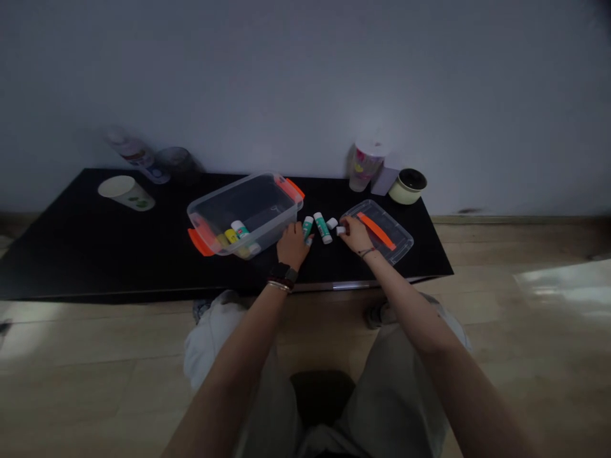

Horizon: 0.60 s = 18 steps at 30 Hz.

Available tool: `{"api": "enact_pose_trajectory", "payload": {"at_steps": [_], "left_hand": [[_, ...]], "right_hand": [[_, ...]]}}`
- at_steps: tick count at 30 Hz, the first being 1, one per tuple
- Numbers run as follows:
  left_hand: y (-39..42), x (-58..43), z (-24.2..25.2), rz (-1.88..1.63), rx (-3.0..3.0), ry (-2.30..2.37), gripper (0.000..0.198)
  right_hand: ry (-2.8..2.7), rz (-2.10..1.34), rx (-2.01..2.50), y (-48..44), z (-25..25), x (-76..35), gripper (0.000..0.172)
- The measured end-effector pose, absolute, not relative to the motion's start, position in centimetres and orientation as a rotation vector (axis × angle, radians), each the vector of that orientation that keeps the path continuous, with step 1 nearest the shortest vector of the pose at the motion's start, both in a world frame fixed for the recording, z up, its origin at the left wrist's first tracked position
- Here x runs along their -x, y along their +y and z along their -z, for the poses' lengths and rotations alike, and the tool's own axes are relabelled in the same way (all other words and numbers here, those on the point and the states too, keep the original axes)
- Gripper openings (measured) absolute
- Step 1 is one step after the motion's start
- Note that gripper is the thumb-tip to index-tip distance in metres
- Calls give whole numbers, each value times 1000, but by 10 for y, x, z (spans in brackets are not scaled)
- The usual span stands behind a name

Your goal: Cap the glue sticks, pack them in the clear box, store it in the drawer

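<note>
My left hand [292, 245] is closed around a green and white glue stick [308, 224], just right of the clear plastic box [286, 219]. A second glue stick [323, 228] lies between my two hands on the black table. My right hand [356, 234] pinches a small white cap [340, 231] at its fingertips, and another white cap [332, 223] lies just behind it. Under and beside my right hand is the clear lid [396, 234] with an orange handle [377, 230]. Inside the box, a green and white glue stick [239, 229] and a yellow one [231, 236] show at its left end.
At the table's left stand a paper cup [128, 193], a bottle [138, 156] and a dark round container [179, 165]. Along the back right are a flowered cup [365, 166] and a cream jar with a black top [407, 187]. The wall rises directly behind the black table [95, 254].
</note>
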State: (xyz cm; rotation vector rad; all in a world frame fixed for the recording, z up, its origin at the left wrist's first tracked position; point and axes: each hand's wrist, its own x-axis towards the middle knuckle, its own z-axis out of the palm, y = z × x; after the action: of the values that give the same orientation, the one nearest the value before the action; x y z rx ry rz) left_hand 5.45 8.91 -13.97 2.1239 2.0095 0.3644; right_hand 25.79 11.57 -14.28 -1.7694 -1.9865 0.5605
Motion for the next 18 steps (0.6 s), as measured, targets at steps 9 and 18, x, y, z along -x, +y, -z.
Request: {"api": "enact_pose_trajectory", "payload": {"at_steps": [9,18], "left_hand": [[41,-24,99,-404,-2318,1897,32],[-4,32,78,-359,-2211,1835,26]], "right_hand": [[-2023,-415,1708,113,136,-252,28],[-2096,-348,1267,105,52,-162,22]]}}
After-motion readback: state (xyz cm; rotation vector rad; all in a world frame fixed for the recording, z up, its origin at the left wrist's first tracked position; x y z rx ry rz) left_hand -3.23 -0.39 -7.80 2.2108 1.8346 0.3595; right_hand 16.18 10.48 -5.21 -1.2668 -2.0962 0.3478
